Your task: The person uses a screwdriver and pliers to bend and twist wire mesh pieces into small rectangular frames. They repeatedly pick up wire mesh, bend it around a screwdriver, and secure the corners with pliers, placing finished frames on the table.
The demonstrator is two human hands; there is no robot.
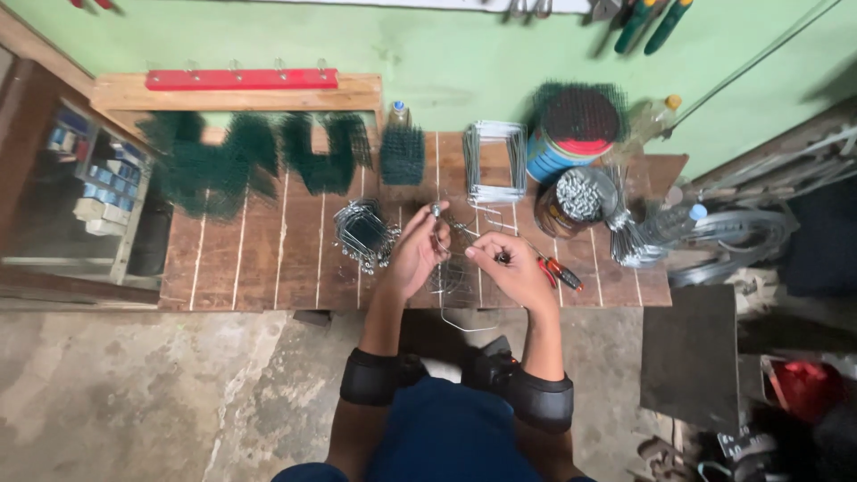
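Note:
My left hand point(418, 252) is closed on a thin bent wire frame point(455, 277) that lies on the wooden slat table point(259, 259) and hangs over its front edge. A small metal piece shows at the fingertips near the frame's top. My right hand point(509, 265) pinches the same wire frame from the right side. Red-handled pliers point(555, 270) lie on the table just right of my right hand. A pile of finished wire frames point(364, 234) sits just left of my left hand.
Dark green wire mesh pieces point(241, 161) lie along the table's back left. A stack of bent wire frames point(494, 161), a blue and red tin topped with mesh point(571, 134), a tin of metal bits point(571, 201), plastic bottles point(674, 223) and coiled wire point(741, 236) stand at the right.

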